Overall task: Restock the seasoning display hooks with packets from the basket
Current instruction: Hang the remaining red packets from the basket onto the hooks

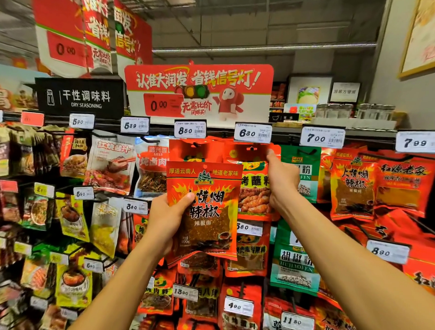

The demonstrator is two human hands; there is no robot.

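Hanging step in hand. Left hand (165, 216) grips chili packet (203, 211) by its left edge, raised just below the 8.50 tag (190, 129). Right hand (281, 182), right of that tag, pinches the top of a hung red packet (254, 186). Next, as I judge: line the packet's hole onto a hook. Matching chili packets (352, 187) hang far right, so the nearer hooks may be wrong. Crowded packets block access. Basket unseen.

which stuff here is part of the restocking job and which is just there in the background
In the job:
left hand gripping a red chili packet
right hand on the hung red packet under the 6.80 tag

Just there:
dry seasoning sign
red promo sign
green pepper packets
glass jars
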